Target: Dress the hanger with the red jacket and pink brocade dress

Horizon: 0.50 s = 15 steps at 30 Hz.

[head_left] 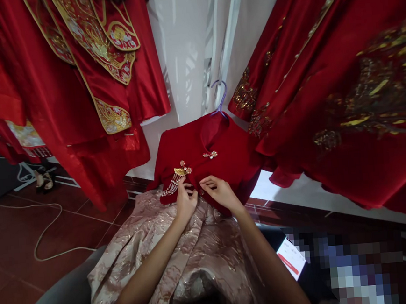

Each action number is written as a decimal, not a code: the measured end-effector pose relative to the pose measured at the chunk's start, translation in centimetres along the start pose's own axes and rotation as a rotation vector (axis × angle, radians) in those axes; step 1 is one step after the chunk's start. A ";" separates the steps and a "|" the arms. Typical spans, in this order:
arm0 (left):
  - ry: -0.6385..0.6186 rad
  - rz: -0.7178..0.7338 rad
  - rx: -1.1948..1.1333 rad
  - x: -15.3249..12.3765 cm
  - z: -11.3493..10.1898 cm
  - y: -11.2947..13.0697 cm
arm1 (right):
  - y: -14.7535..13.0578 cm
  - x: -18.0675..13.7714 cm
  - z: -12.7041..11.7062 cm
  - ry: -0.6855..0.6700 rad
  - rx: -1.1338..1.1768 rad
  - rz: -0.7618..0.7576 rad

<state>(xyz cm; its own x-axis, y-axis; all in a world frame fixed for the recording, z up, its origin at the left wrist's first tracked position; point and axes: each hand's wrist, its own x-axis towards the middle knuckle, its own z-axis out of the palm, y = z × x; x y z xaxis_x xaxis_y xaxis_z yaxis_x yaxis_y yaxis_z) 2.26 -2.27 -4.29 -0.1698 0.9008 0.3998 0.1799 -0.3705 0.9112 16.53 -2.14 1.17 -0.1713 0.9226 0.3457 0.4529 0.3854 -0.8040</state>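
Note:
A dark red jacket (177,144) hangs in front of me on a purple hanger (222,99). On its front are a gold fan-shaped brooch (179,171) with strings of beads and a pearly flower clasp (210,155). My left hand (186,201) is at the jacket's front, just below the brooch, its fingers bent and closed on the cloth. Beside it, my right hand (220,192) has thumb and fingertips pinched together at the front opening; whatever is between them is too small to make out. Pink brocade cloth (211,254) spreads beneath both forearms.
Red gowns with gold embroidery (106,42) hang on the left, and more sequined red gowns (326,114) on the right. A lit phone (291,259) lies at lower right. A pale cable (38,244) and black shoes (44,180) are on the tiled floor.

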 end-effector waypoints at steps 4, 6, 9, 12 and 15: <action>-0.057 -0.012 0.146 -1.1 -0.4 -0.4 | 0.4 0.0 -0.5 -0.060 -0.028 0.010; -0.054 -0.047 0.199 -1.1 -0.9 -0.7 | 0.4 0.1 -0.6 -0.064 -0.035 0.012; -0.028 -0.094 0.233 -0.6 -1.7 -1.3 | 0.5 0.0 -0.5 -0.068 -0.043 0.021; 0.062 -0.076 0.289 -0.1 -2.5 -1.7 | 1.2 0.0 -0.2 -0.075 -0.057 0.049; 0.158 -0.041 0.326 0.2 -2.9 -2.2 | 2.0 0.1 0.4 -0.082 -0.062 0.070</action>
<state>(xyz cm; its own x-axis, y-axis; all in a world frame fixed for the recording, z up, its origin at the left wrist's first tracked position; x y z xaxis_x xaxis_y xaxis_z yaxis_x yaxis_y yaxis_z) -1.02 -1.96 -5.92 -0.3264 0.8576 0.3975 0.4648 -0.2205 0.8575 17.08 -1.31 -0.55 -0.2067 0.9467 0.2469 0.5189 0.3200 -0.7927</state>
